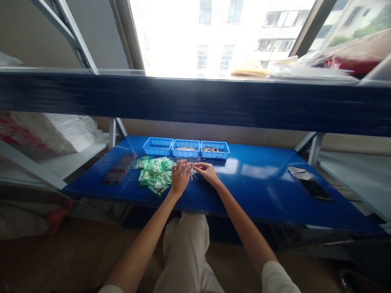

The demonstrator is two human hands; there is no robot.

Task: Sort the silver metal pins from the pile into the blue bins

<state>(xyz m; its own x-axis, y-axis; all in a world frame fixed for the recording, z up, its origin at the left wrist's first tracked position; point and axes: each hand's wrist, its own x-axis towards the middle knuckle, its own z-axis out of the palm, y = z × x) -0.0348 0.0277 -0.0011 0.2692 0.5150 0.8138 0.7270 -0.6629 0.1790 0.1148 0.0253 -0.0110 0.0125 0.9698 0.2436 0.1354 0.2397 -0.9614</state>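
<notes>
Both my hands are close together at the near side of a pile of thin metal pieces, which look like long screws or nails. My left hand has its fingers bent and drawn together, the tips at the pile. My right hand pinches thumb and forefinger near the left fingertips; what lies between them is too small to make out. Left of my left hand is a heap of small green-tinted plastic bags with light contents. Behind the pile stand a blue tray of silvery pieces and another blue tray of darker, brassy pieces.
A third blue tray stands at the left end of the row. A phone lies on the right of the blue tabletop. Something blurred out lies at the left. A dark blue shelf beam crosses above the table.
</notes>
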